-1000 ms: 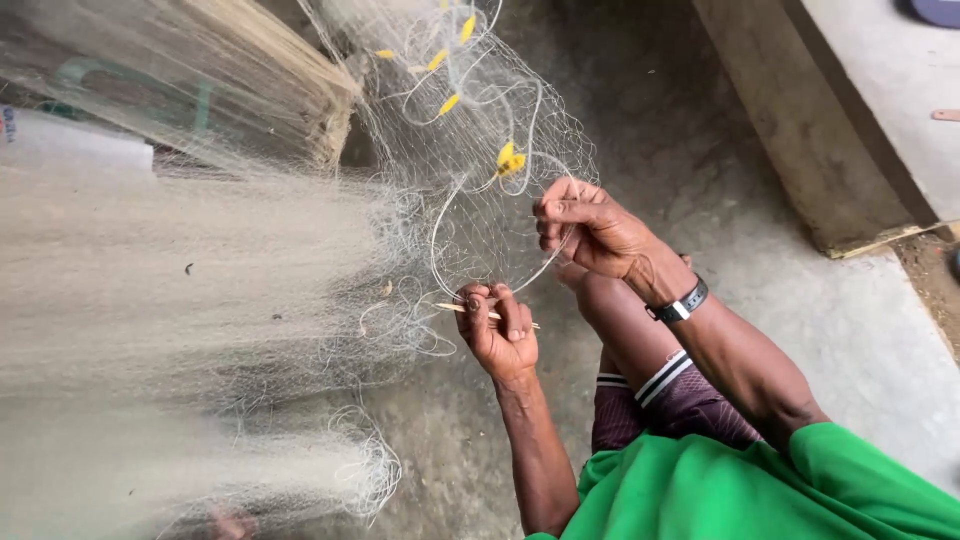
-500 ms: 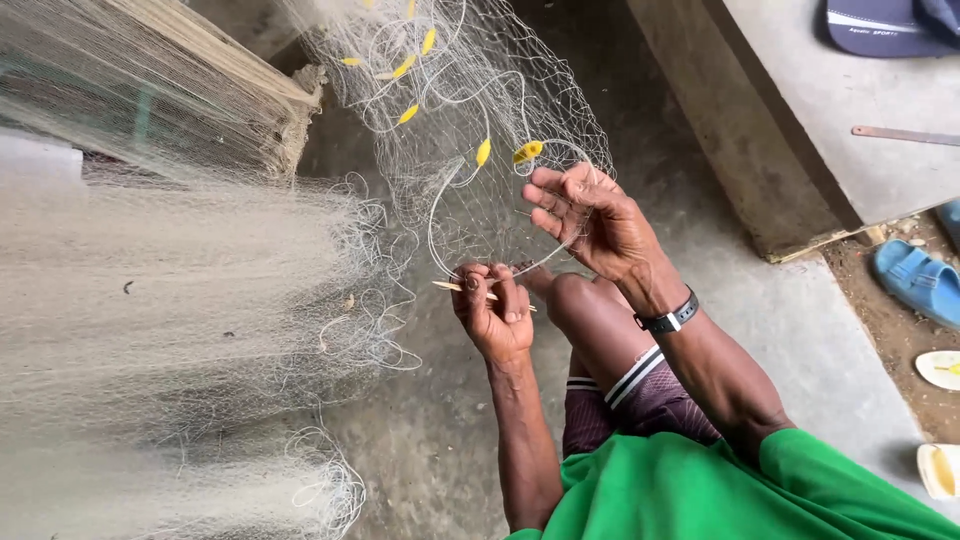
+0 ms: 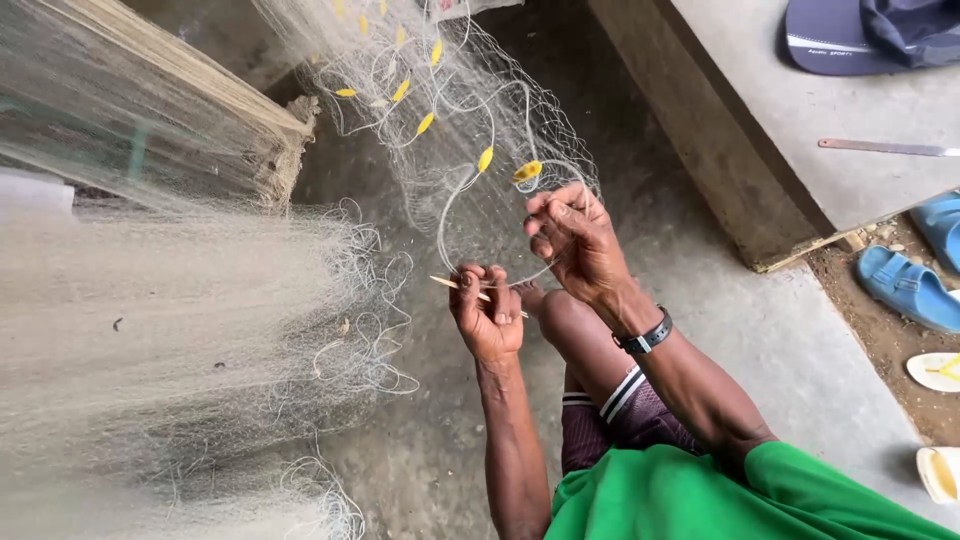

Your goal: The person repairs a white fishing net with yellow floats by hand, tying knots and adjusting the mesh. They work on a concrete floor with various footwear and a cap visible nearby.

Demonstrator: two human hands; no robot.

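The netting needle (image 3: 475, 293) lies nearly level at centre frame, tip pointing left. The left hand (image 3: 487, 318) is fisted around it; the right hand (image 3: 574, 240) pinches the fishing net's (image 3: 470, 120) white cord with curled fingers

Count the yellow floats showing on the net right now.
8 visible: one float by the right hand, one beside it, the rest up the net toward the top edge; folds may hide more.

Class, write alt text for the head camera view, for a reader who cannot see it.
Seen from above, a person's left hand pinches a thin netting needle while the right hand grips the pale cord of a fishing net with small yellow floats. The net lies heaped over a concrete floor; blue sandals lie nearby.
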